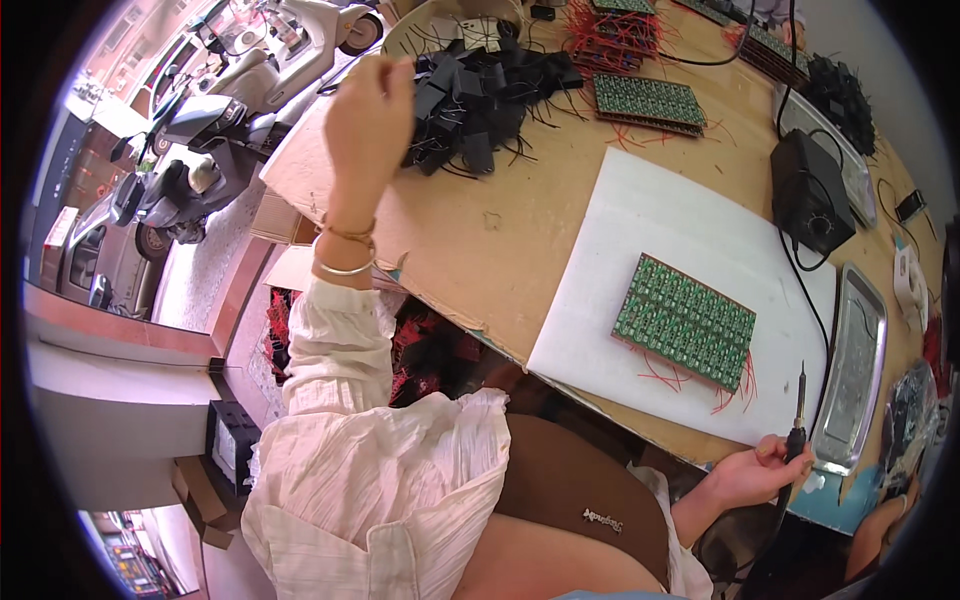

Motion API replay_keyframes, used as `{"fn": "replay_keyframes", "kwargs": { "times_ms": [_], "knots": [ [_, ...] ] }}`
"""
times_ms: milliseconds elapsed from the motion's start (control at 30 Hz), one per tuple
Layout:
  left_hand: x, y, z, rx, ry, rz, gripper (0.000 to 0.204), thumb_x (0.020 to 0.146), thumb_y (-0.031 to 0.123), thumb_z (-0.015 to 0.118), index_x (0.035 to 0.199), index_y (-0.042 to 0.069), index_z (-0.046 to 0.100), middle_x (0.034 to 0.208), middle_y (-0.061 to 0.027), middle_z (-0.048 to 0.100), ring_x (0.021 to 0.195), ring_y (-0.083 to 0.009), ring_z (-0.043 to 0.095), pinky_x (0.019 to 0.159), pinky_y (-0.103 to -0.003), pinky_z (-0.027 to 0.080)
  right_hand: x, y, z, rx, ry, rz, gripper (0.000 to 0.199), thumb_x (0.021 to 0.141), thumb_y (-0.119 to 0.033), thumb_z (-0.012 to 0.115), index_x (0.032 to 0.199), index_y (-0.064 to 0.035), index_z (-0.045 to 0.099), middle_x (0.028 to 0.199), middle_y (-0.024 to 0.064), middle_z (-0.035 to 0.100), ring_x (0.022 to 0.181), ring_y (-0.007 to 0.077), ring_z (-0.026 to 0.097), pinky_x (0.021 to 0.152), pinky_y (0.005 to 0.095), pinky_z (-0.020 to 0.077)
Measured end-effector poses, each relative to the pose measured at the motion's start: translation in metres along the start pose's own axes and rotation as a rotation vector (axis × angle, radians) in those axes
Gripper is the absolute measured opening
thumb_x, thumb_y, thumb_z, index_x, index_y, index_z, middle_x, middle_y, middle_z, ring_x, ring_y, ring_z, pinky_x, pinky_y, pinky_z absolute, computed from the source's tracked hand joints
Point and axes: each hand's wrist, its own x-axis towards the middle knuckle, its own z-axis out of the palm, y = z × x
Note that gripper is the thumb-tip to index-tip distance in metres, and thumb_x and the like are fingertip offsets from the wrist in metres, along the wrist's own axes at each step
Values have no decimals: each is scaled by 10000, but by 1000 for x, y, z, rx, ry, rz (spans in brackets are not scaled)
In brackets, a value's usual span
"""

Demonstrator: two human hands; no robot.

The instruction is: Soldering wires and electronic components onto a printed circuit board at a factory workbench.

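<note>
My right hand (752,472), at the lower right by the table edge, grips a soldering iron (796,440) with its tip pointing up. To its left, a green circuit board panel (684,322) with red wires along its lower edge lies on a white foam sheet (610,250). My left hand (368,120) is stretched to the far left of the table, beside a heap of black box-shaped parts with black leads (490,95). Its fingers are curled together; whatever they may hold is hidden.
Behind the foam sheet sit stacked green boards (650,103) with red wires. A black control box with a dial (808,190) and a metal tray (850,375) stand on the right, with a cable running between. Parked scooters (215,110) are beyond the table's left edge.
</note>
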Motion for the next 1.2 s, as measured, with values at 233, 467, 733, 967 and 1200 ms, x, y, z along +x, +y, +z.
{"fn": "replay_keyframes", "kwargs": {
  "times_ms": [233, 467, 733, 967, 1200],
  "knots": [
    [-50, -65, -32, -453, -778, -848, 428, 949, 420, 605, 907, 2, 683, 629, -54, 611, 512, -128, 575, 529, -284, 470, 0, 0, 1, -16, -31, -7, 324, 1022, -347, 493, 970, -31, 545, 745, 0, 416, 660, 112, 368, 640, 247, 305],
    [-63, -65, -12, 188, -258, 118, 381, 730, 212, 806, 1089, 131, 710, 1172, -94, 615, 1103, -310, 523, 946, -405, 412, -3, -3, 4, -17, -54, -14, 304, 1019, -334, 507, 985, -35, 546, 746, -5, 417, 662, 101, 359, 634, 236, 296],
    [-32, -80, -18, -623, -108, -206, 229, 967, 222, 624, 1076, 32, 690, 1111, -114, 682, 983, -249, 639, 885, -369, 513, -2, -2, 2, -29, -42, -10, 316, 1013, -339, 515, 999, -26, 555, 747, -2, 423, 666, 108, 369, 640, 248, 304],
    [-20, -24, -10, -1278, -357, -307, 217, 1000, 182, 580, 1069, -11, 653, 924, -63, 650, 855, -147, 625, 777, -286, 516, -2, -3, 6, -60, -7, 3, 333, 1012, -334, 506, 1044, -7, 558, 737, 17, 431, 675, 113, 382, 647, 242, 314],
    [-64, 48, 31, -791, -853, -83, 183, 890, 138, 714, 1007, -3, 724, 854, -15, 609, 787, -103, 551, 715, -240, 443, -3, -2, 2, -105, -38, -20, 368, 1014, -361, 493, 1065, 0, 546, 730, 23, 430, 667, 114, 389, 646, 250, 314]
  ]
}}
